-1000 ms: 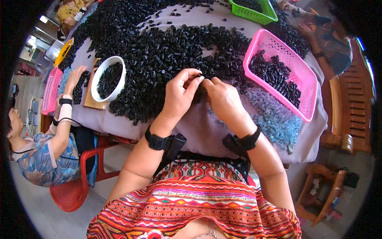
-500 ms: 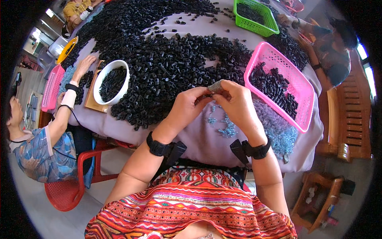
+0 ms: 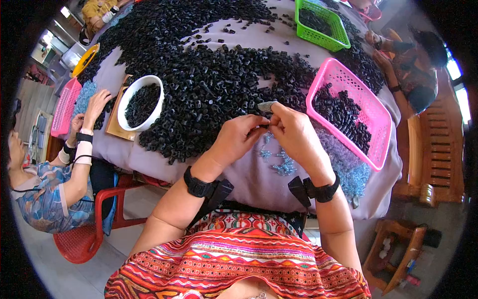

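My left hand [image 3: 238, 137] and my right hand [image 3: 294, 133] meet over the near edge of the black heap, fingertips pinched together. Between them is a small black piece [image 3: 263, 126], mostly hidden by the fingers. A grey cover [image 3: 267, 106] wraps one fingertip of my right hand. Just below the hands, small translucent blue pieces [image 3: 284, 165] lie scattered on the cloth. A large heap of short black tube-like pieces [image 3: 199, 94] spreads beyond my hands. To the right, a pink basket [image 3: 382, 130] holds more black pieces.
A bigger pile of blue pieces [image 3: 348, 172] lies beside the pink basket. At left, a white bowl [image 3: 160, 102] with dark pieces stands near a co-worker's hands [image 3: 97, 104]. A green basket [image 3: 343, 42] sits far right, near another person [image 3: 418, 74]. A lilac cloth [image 3: 219, 187] covers the table.
My fingers have shifted slightly; the covered fingertip now points left, lifted off the pinch. The co-worker at left has drawn the reaching hand back nearer the other hand.
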### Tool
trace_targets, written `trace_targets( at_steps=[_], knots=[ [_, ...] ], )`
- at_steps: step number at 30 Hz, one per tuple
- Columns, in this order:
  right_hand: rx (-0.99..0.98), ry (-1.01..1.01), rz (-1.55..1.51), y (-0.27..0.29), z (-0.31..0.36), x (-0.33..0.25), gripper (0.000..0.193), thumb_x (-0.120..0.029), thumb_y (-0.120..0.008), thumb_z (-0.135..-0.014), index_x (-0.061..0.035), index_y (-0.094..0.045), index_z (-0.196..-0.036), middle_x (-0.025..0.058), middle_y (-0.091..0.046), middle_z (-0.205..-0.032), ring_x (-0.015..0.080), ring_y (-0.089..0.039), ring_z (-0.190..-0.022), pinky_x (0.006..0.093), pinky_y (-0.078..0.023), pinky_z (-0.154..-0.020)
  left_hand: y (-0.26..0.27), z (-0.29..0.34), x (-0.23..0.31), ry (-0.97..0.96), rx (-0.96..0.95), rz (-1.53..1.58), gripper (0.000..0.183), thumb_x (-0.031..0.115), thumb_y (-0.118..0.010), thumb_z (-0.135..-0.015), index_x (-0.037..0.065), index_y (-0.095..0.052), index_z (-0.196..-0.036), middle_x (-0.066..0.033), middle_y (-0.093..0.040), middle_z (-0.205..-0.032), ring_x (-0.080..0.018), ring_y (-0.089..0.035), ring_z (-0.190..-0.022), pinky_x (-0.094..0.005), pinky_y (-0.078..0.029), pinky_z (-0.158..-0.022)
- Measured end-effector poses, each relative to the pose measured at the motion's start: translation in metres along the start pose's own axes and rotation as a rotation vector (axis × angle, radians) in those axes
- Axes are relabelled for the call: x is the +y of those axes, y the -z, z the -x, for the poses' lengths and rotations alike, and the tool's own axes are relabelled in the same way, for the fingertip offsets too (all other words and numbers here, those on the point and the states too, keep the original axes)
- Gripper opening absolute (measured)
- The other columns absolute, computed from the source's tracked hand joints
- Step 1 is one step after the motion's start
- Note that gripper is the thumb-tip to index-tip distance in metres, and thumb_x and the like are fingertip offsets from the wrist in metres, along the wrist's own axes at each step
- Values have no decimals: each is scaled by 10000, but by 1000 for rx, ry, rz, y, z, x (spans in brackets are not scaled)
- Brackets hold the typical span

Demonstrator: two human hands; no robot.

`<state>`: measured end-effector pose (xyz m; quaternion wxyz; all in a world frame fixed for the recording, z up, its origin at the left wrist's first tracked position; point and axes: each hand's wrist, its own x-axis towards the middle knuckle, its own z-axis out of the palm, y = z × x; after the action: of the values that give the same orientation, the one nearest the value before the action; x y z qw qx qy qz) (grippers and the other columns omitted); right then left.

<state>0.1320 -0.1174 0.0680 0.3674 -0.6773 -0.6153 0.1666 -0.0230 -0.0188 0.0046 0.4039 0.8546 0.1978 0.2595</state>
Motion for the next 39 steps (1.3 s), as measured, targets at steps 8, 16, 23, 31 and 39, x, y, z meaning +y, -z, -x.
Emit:
trace_targets(
  at_steps=[8,16,23,31,39],
  knots=[
    [-150,-300,-619,9,-2,25,190,-22,-757,-833,-23,-585,-912,-13,-602,-736,54,-560,-654,222,-458,-559,4,0,10,-24,23,292,186,52,-695,-889,15,-711,-1070,-112,-735,-958,-167,-700,-828,-295,-549,-746],
    [-286,-259,-874,9,-3,40,232,-146,-765,-879,-4,-665,-1034,6,-643,-758,72,-591,-626,226,-466,-547,9,-1,14,44,-39,510,160,24,-683,-918,2,-710,-1074,-41,-730,-972,-83,-653,-870,-247,-531,-785],
    [-275,-260,-857,6,-3,42,202,-157,-738,-905,0,-668,-1012,13,-657,-768,73,-598,-629,224,-473,-549,7,-1,14,35,-47,467,166,25,-669,-942,10,-692,-1106,3,-688,-920,-56,-600,-805,-214,-501,-742],
    [85,-207,-367,-3,-16,22,173,-120,-716,-896,32,-634,-897,64,-614,-689,94,-587,-630,278,-476,-556,7,-4,2,137,158,574,172,72,-638,-976,4,-654,-1133,-36,-714,-956,-63,-597,-774,-215,-499,-733],
    [52,98,159,-26,-42,25,116,-72,-634,-829,-12,-616,-927,206,-658,-903,427,-642,-902,491,-518,-759,9,-8,-5,176,409,671,150,117,-626,-995,34,-659,-1115,-54,-733,-985,-48,-585,-753,-203,-490,-712]
  ],
)
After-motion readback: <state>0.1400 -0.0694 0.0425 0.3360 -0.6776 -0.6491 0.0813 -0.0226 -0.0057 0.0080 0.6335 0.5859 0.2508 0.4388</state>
